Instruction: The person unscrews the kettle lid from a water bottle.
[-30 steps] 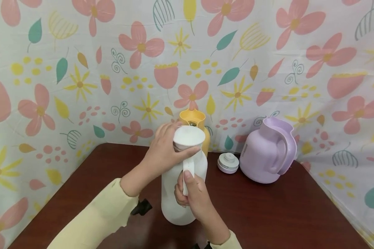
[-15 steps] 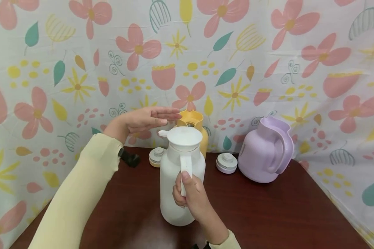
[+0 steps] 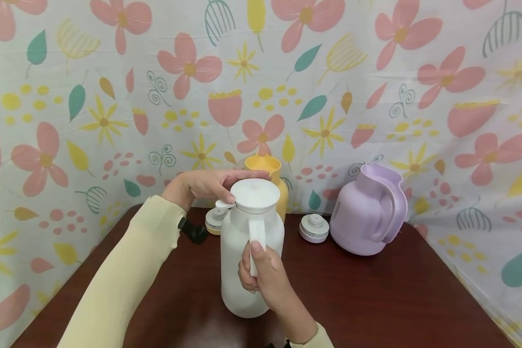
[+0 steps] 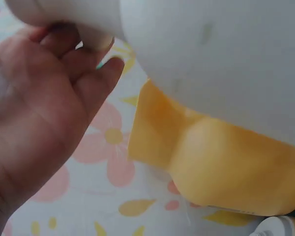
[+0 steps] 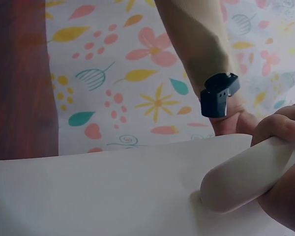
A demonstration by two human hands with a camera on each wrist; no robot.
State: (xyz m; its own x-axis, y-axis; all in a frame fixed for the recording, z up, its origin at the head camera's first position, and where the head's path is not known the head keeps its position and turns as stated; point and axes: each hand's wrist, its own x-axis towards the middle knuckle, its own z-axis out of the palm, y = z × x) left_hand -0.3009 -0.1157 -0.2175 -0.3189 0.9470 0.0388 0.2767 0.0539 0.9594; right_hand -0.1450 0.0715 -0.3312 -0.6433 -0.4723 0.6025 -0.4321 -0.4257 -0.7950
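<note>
A white thermos jug point(image 3: 239, 290) stands upright on the table, its handle point(image 3: 256, 231) facing me. My right hand point(image 3: 267, 273) grips that handle, thumb on top; the right wrist view shows the handle's lower end point(image 5: 231, 184) with fingers wrapped above it. At the jug's top is a white lid point(image 3: 255, 194) with a small tab point(image 3: 224, 204) pointing left. My left hand point(image 3: 204, 186) is at the lid's left side, thumb by the tab and fingers reaching behind the rim. From the left wrist, the fingers point(image 4: 96, 81) curl about the lid's edge, partly hidden by it.
Right behind the white jug stands a yellow jug point(image 3: 265, 163), mostly hidden. A grey-and-yellow stopper point(image 3: 215, 220) lies left of it. To the right are a grey-and-lilac stopper point(image 3: 314, 227) and a lilac jug point(image 3: 363, 220). A floral cloth point(image 3: 330, 58) hangs behind the table point(image 3: 374, 299).
My left hand came off the lid to the left, fingers straight, then returned to it. The lid's tab now points left and slightly toward me. My right hand kept its grip on the handle.
</note>
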